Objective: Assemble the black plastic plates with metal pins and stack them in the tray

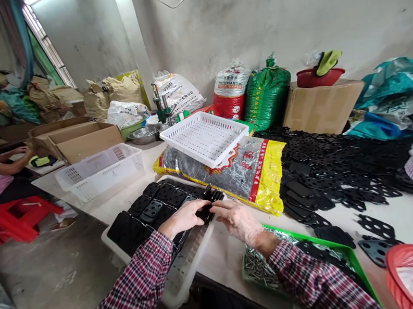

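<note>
The left hand (183, 218) and right hand (237, 221) meet around a black perforated plate (206, 211), their fingers closed on it from both sides; how hard they press cannot be told. The plate is at lower centre, over a row of similar plates (155, 205) in a white plastic crate (177, 286). That crate overhangs the edge of the table (409, 210), so a careless push could tip it. Just below the right forearm, a green tray (350, 257) holds steel screws (259, 269), which a dragging plaid sleeve (314, 279) could spill. The count is two hands, one green tray, one red basket (410, 260) at lower right and two more white crates (204, 139) farther up the table. A heap of black plates (336, 170), too many to count, spreads right of centre.
</note>
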{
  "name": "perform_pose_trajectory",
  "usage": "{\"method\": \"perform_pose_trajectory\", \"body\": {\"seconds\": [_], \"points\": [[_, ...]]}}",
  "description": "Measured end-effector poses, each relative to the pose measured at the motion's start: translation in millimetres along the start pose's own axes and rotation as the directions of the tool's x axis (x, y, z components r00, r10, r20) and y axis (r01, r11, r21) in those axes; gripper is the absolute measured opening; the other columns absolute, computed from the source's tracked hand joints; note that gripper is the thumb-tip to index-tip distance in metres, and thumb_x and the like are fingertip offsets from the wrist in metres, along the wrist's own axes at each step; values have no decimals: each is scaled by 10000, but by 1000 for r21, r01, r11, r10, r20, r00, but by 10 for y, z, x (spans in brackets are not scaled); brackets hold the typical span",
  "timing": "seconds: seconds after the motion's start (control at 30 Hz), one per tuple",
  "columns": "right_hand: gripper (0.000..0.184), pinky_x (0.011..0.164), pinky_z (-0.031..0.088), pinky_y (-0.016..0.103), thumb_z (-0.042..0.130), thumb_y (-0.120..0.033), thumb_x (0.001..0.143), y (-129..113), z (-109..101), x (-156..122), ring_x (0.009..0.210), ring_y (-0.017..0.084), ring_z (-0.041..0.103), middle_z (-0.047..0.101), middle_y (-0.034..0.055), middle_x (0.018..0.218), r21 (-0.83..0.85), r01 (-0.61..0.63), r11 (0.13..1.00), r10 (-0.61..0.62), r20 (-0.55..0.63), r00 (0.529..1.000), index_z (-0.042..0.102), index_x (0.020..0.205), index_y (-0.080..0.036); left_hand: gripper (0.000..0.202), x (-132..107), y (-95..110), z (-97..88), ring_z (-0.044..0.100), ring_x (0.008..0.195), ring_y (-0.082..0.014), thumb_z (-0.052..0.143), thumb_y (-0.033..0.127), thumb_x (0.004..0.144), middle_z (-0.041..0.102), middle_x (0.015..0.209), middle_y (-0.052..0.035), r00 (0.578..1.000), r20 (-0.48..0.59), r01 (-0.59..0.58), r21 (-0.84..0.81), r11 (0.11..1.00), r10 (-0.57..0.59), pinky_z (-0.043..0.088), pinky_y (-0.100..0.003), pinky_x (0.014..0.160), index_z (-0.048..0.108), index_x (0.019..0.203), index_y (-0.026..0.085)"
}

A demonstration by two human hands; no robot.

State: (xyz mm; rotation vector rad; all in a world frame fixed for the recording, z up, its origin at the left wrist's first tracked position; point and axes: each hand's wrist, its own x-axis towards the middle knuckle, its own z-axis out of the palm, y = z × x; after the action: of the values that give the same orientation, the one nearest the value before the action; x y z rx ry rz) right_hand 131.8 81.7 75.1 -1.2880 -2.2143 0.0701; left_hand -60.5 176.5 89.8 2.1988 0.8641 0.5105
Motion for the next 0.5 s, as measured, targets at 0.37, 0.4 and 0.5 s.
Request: {"method": "perform_pose_trajectory", "body": {"seconds": [0.37, 0.4, 0.5], "points": [[293, 755, 482, 266, 482, -158, 955, 632, -1473, -893, 921, 206, 715, 775, 77, 1004, -436, -598, 673, 705, 134, 696, 767, 1000, -206, 463, -288, 591, 18, 545, 1326, -287, 669, 326, 837, 634, 1407, -29, 984, -144, -86, 103, 991, 101, 360, -430, 1161, 665, 1301, 324], [272, 745, 484, 272, 504, -151, 938, 743, -1568, -989, 927, 220, 717, 773, 92, 988, -472, -632, 614, 760, 137, 636, 771, 977, -188, 436, -330, 703, 128, 583, 1286, -279, 654, 328, 853, 655, 1381, -32, 984, -129, -109, 91, 990, 121, 418, -401, 1121, 674, 1289, 320], [154, 777, 521, 315, 633, -225, 906, 981, -1675, -1229, 954, 234, 703, 749, 106, 1019, -548, -669, 503, 856, 206, 475, 744, 987, -154, 376, -466, 1015, 628, 646, 1204, -241, 618, 284, 878, 689, 1329, -18, 988, -60, -141, -21, 990, 140, 523, -318, 1010, 702, 1241, 335]]}}
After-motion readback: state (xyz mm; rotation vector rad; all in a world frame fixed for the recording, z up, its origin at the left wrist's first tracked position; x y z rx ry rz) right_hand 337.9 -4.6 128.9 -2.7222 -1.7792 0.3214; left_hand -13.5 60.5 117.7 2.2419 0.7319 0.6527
